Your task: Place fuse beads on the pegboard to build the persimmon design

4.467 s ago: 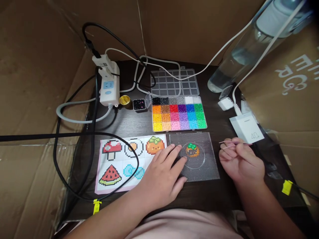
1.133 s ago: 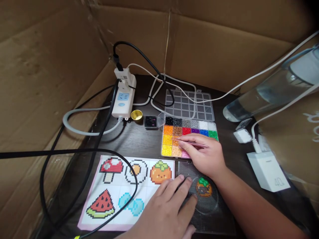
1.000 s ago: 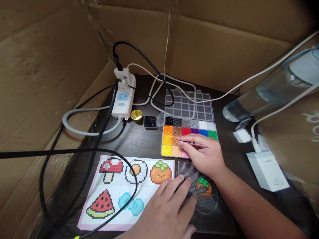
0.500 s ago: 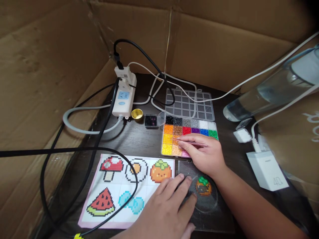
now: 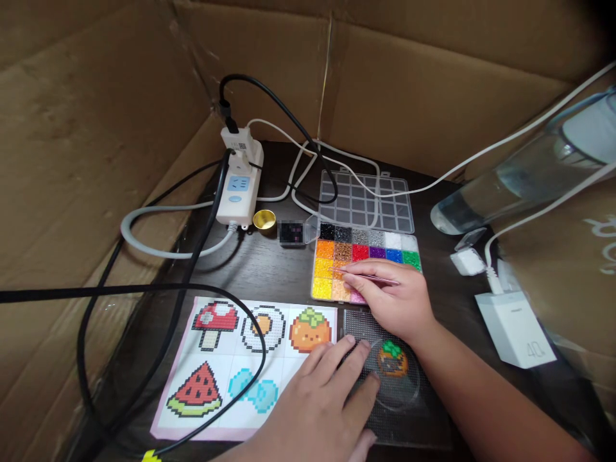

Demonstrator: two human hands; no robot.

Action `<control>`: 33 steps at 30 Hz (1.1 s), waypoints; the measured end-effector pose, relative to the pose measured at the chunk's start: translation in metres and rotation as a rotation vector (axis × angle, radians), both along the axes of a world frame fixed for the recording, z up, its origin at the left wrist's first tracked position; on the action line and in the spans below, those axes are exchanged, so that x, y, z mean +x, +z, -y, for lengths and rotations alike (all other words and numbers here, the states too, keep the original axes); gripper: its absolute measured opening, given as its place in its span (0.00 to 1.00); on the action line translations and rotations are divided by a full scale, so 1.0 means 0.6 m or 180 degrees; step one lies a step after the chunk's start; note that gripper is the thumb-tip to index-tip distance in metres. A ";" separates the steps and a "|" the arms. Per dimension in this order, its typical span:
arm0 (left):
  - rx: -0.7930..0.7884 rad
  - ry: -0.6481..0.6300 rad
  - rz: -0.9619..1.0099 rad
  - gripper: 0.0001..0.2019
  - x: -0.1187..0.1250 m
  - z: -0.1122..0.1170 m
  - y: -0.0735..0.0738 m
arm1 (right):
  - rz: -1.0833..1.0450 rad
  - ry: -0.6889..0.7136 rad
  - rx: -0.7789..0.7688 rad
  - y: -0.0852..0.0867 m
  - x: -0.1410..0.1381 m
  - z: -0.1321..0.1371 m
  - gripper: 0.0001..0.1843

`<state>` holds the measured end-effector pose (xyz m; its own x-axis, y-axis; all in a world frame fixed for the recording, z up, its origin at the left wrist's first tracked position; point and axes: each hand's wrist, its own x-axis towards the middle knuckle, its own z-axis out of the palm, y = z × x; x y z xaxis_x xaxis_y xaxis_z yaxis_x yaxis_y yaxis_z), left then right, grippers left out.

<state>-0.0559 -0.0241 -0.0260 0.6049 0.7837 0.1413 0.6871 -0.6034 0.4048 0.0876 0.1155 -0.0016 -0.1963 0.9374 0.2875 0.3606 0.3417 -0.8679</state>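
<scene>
Head | right hand (image 5: 397, 298) pinches tweezers (image 5: 370, 277) over bead case (image 5: 332, 299) | left hand (image 5: 327, 394) spread on pegboard (image 5: 399, 427)

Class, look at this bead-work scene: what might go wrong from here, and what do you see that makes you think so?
The right hand holds tweezers over the bead box; a slip might mix colours.
The left hand lies at the pegboard; a nudge might disturb the bead figure.
A black cable appears to loop across the pattern sheet; it might snag.
</scene>
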 end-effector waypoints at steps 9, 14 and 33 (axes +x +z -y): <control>-0.0013 0.0010 -0.0010 0.24 0.001 0.001 0.002 | 0.0000 0.0128 0.0071 -0.001 0.003 -0.002 0.08; -0.0055 0.0005 0.0014 0.24 0.001 0.001 0.004 | -0.0029 0.0123 -0.0018 0.000 0.002 -0.001 0.08; -0.0222 0.0021 0.0046 0.23 0.000 0.001 0.010 | -0.0123 0.0056 -0.0251 -0.002 0.006 0.002 0.07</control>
